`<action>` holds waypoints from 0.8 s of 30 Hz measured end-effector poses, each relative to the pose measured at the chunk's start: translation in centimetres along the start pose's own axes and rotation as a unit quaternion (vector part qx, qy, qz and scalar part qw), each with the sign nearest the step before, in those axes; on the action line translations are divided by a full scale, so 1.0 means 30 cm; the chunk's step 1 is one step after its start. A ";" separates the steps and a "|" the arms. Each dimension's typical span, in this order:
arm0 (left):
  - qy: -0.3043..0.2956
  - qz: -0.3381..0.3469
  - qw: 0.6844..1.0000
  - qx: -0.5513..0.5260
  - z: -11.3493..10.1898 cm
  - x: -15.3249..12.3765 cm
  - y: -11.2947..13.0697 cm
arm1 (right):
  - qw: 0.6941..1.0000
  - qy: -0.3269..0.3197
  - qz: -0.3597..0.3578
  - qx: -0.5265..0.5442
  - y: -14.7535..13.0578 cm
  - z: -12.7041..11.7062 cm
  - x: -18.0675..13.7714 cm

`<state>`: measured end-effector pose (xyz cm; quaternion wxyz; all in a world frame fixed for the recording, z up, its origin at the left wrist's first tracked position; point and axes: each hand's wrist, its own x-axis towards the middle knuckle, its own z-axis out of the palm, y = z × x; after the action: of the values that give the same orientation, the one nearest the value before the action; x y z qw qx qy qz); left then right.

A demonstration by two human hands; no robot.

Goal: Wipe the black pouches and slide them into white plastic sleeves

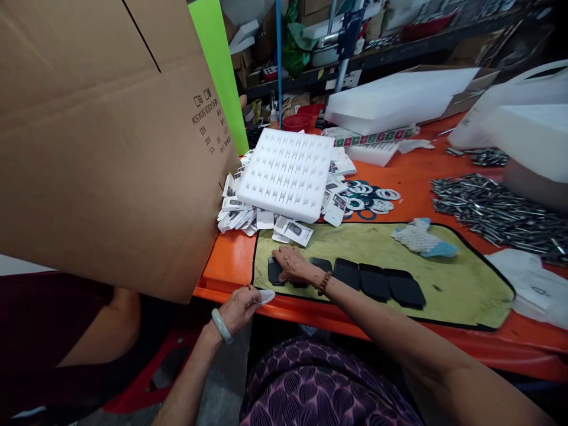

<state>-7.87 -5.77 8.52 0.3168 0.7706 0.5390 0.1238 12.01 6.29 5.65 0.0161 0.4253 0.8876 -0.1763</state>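
Observation:
My right hand (293,264) rests palm down on the leftmost of several black flat pouches (375,281), which lie in an overlapping row on a yellow-green mat (461,284). Its fingers are spread flat over the pouch. My left hand (239,307) hovers at the orange table's front edge (231,260), fingers pinched on a small white clear piece (266,296). A jade bangle circles the left wrist and a bead bracelet the right.
A big cardboard box (102,136) fills the left. A white foam tray (288,171) lies on a heap of small printed cards (242,213). Metal pins (492,210) are piled at right, near white foam blocks (394,100) and a knit glove (421,239). Another person's arm (115,325) shows lower left.

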 end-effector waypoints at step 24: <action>0.050 0.014 0.998 -0.021 -0.057 -0.012 0.054 | 0.843 0.106 -0.059 0.525 0.040 -0.098 -0.060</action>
<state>-7.69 -5.85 10.90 0.3035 0.7643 0.5405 0.1778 14.43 6.60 8.37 -0.3137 0.3329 0.6823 -0.5703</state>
